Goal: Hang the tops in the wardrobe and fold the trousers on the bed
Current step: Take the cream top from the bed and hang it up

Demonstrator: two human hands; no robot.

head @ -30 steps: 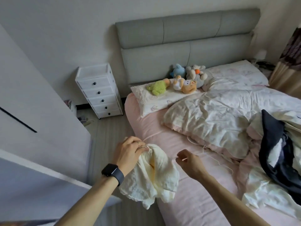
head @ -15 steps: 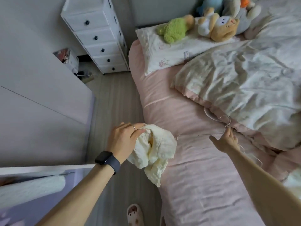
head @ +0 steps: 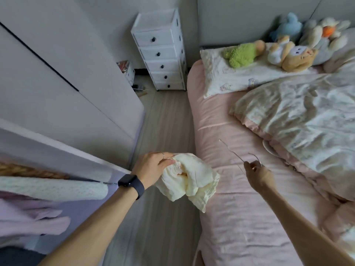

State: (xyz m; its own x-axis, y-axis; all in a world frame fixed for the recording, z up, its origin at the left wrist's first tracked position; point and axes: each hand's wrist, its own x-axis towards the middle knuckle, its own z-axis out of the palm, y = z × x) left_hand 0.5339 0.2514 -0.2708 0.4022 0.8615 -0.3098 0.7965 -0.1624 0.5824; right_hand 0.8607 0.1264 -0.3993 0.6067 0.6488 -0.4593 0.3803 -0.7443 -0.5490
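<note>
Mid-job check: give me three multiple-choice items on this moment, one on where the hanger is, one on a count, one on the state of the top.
1. Where is the hanger?
A. on the floor
B. in the right hand, over the bed
C. on the wardrobe rail

2. How many knobs show on the white drawers?
A. three
B. eight
C. five

3. How is the top?
A. bunched in the left hand
B. folded flat on the bed
C. hung on the hanger

Answers:
1 B, the right hand pinches the wire near its hook, above the pink sheet.
2 C, five drawer fronts, one dark knob on each.
3 A, the cream cloth hangs crumpled from the left hand's grip.
</note>
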